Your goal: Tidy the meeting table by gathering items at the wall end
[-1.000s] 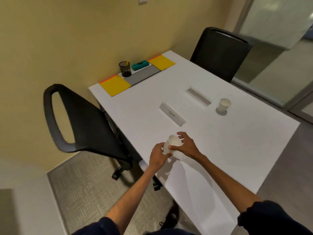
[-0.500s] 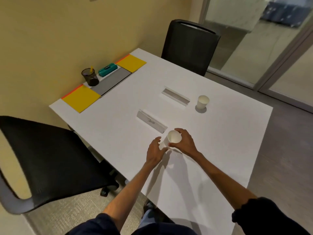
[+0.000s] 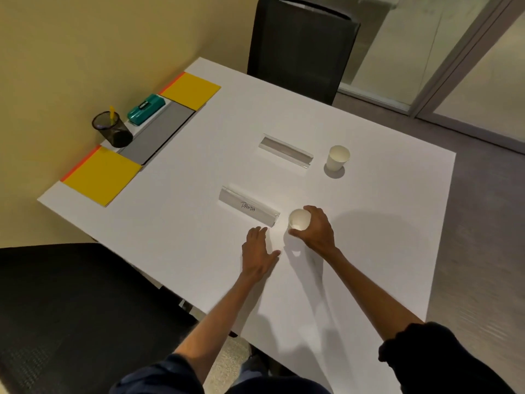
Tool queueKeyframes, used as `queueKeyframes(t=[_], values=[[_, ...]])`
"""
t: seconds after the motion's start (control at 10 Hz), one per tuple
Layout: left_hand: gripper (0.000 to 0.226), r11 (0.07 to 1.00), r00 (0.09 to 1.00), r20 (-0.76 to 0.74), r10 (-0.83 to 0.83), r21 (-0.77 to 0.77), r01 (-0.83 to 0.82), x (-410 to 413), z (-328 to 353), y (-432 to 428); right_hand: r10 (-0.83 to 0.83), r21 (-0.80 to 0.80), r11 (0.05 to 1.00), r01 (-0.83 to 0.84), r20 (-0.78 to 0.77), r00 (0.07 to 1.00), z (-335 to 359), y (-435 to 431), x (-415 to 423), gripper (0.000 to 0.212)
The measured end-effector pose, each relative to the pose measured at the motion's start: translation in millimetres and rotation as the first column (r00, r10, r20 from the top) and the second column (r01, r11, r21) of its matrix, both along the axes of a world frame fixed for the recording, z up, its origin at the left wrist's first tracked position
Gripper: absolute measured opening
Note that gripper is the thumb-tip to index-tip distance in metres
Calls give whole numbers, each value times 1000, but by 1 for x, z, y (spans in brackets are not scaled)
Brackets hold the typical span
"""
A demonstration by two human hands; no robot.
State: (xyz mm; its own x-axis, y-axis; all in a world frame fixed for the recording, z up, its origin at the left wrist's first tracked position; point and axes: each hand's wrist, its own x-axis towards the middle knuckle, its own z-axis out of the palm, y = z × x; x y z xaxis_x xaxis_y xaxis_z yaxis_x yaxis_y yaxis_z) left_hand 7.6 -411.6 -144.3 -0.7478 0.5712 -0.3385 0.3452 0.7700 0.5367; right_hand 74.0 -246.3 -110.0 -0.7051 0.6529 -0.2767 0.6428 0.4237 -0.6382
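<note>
My right hand (image 3: 317, 229) is wrapped around a white paper cup (image 3: 298, 219) held just above the white table (image 3: 199, 155). My left hand (image 3: 258, 251) hovers flat and open beside it, holding nothing, fingertips near a clear name holder marked "PANDA" (image 3: 249, 209). A second clear name holder (image 3: 285, 149) lies farther off, with a second white paper cup (image 3: 337, 157) standing to its right. At the wall end sit two yellow pads (image 3: 102, 174) (image 3: 191, 89), a grey pad (image 3: 159, 132), a black mesh pen cup (image 3: 112, 129) and a teal box (image 3: 146, 108).
A black office chair (image 3: 301, 44) stands at the far side of the table and another black chair (image 3: 71, 308) at the near left. The yellow wall (image 3: 71, 52) borders the table's left end. Glass partitions (image 3: 454, 52) stand at the right.
My left hand has let go of the cup and spread flat beside it. My right hand keeps the cup and has carried it farther over the table, next to the "PANDA" holder.
</note>
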Motion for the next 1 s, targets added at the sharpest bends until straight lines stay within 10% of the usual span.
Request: queueKeyframes(t=[0.6,1.0], values=[[62,992,991,-70,-111,47,115,-18,-1,-9,-81,-25,996,84,96,992,-1,-13,1,105],[51,942,971,-182,-158,267,204,15,33,9,-249,40,967,252,-61,966,27,-19,61,81]])
